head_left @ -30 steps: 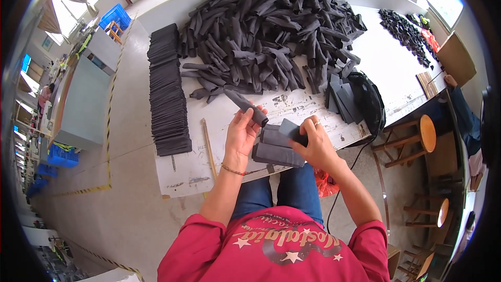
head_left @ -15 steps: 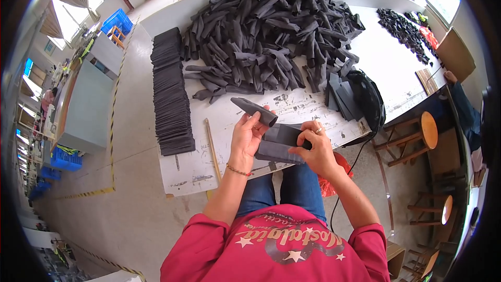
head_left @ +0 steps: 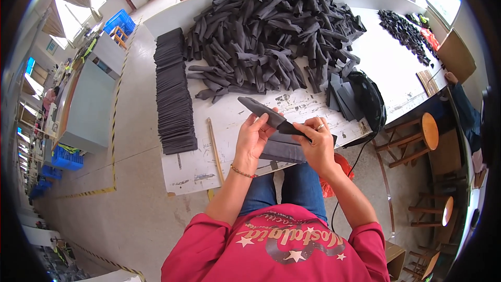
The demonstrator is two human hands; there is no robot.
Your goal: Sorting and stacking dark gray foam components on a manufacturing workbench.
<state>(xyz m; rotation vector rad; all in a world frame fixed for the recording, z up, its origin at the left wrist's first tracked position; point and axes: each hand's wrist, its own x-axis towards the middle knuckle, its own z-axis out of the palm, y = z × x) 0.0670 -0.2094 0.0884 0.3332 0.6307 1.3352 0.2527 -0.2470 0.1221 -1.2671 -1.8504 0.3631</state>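
Both hands hold one long dark grey folded fabric piece just above the near edge of the white table. My left hand grips its middle from below. My right hand, with a ring on it, pinches the piece's near end. Under the hands lies a small stack of flat grey pieces. A big heap of rolled dark grey pieces covers the table's middle beyond the hands.
A long neat stack of flat dark pieces runs along the table's left side. A wooden stick lies beside it. A black bag and flat pieces sit at the right. Round wooden stools stand to the right.
The hands have lifted a long piece off the small stack and turned it so it points up and to the left; the left hand slid along under it.
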